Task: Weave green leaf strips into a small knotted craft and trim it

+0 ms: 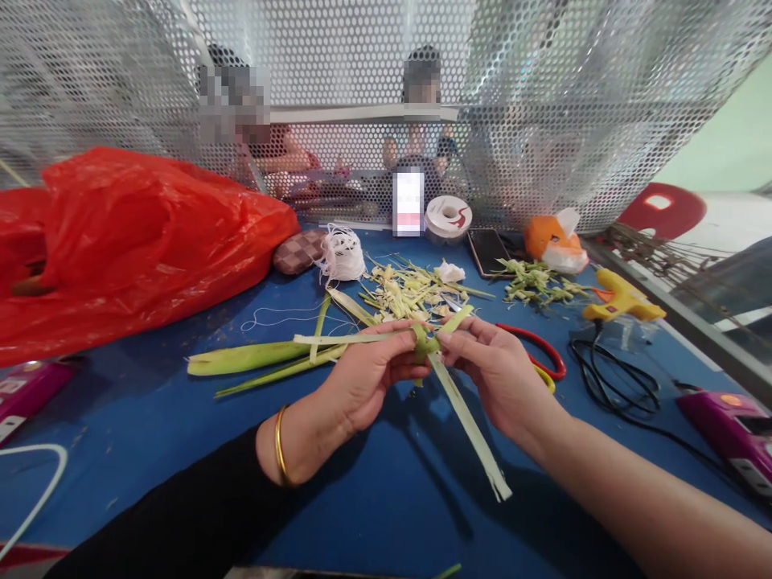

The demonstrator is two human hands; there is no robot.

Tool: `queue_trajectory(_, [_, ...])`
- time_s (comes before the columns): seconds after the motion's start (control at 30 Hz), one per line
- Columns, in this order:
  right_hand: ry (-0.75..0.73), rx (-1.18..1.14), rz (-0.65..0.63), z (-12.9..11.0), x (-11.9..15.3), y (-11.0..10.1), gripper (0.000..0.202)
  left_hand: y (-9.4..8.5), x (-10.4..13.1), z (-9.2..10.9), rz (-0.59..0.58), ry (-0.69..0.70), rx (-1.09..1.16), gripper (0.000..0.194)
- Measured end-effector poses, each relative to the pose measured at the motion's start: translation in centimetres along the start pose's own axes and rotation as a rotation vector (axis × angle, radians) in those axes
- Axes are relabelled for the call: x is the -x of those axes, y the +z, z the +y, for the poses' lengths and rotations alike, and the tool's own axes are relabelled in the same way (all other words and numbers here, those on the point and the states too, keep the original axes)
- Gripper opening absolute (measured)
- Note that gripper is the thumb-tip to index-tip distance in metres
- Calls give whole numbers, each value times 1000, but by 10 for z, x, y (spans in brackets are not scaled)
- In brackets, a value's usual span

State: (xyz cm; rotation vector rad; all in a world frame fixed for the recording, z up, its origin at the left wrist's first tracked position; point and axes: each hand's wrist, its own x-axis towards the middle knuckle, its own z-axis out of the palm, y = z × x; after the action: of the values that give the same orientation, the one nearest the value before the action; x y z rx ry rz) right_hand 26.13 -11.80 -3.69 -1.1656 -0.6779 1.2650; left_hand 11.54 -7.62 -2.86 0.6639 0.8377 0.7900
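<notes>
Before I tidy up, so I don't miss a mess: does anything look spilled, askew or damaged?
Yes: leaf scraps lie strewn in a loose heap on the blue tabletop, thin white thread straggles left of the tangled white ball, and the held leaf strip looks split at its lower end.

Moderately bright light casts soft shadows under the long pale-green leaf strip (470, 426) onto the matte blue tabletop (150, 426), glints off the crinkled red plastic bag (150, 241), and the silvery perforated sheet (338, 56) bows with wide-angle distortion toward the edges.
</notes>
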Motion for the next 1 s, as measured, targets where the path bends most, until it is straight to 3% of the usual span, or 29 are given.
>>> queue_trajectory(0.1, [-52, 50, 56, 2, -1, 0, 49, 0, 0, 0, 29, -3, 0, 12])
queue_trajectory(0.27, [-296, 291, 132, 3, -3, 0, 84, 1, -1, 0, 48, -16, -10, 12])
queue_trajectory(0.33, [-301, 324, 125, 3, -5, -1, 93, 0, -1, 0, 35, -14, -12, 12])
queue_trajectory(0.47, [-203, 277, 108, 5, -6, -1, 97, -2, -2, -2, 15, 4, -14, 11])
queue_trajectory(0.67, [-436, 430, 144, 7, -4, -1, 102, 0, -1, 1, 19, -25, -9, 13])
queue_trajectory(0.77, [-567, 566, 111, 8, -5, -5, 87, -1, -1, 1, 16, -42, 12, 13])
queue_trajectory(0.9, [-944, 888, -15, 9, -6, -11, 21, -6, -3, -1, -80, -43, 42, 11])
queue_trajectory(1.0, [-1200, 1036, -161, 7, -6, -13, 22, -9, -5, 0, -88, -45, 86, 7])
